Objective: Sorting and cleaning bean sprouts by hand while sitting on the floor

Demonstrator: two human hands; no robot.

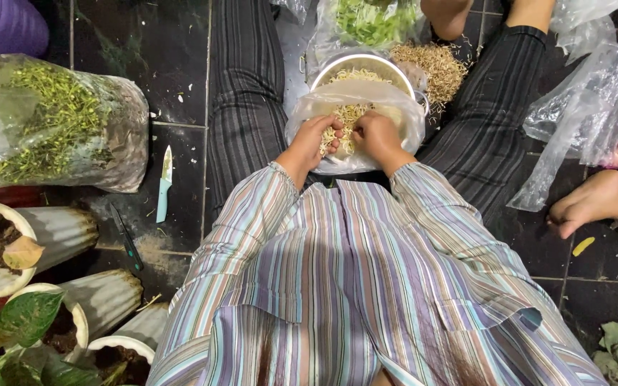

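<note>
My left hand (316, 140) and my right hand (375, 136) are both inside a clear plastic bag (355, 96) of pale bean sprouts (348, 114), between my striped-trousered legs. Both hands pinch sprouts, fingers curled around small bunches. Just beyond the bag stands a white bowl (363, 66) with more sprouts. A heap of brownish sprout trimmings (438, 68) lies right of the bowl.
A big plastic sack of green scraps (66, 121) lies at left, a small light-blue knife (164, 182) and a dark knife (129, 243) on the dark tiles. White plant pots (59, 236) sit lower left. Another person's foot (591, 204) and more bags (588, 107) are right.
</note>
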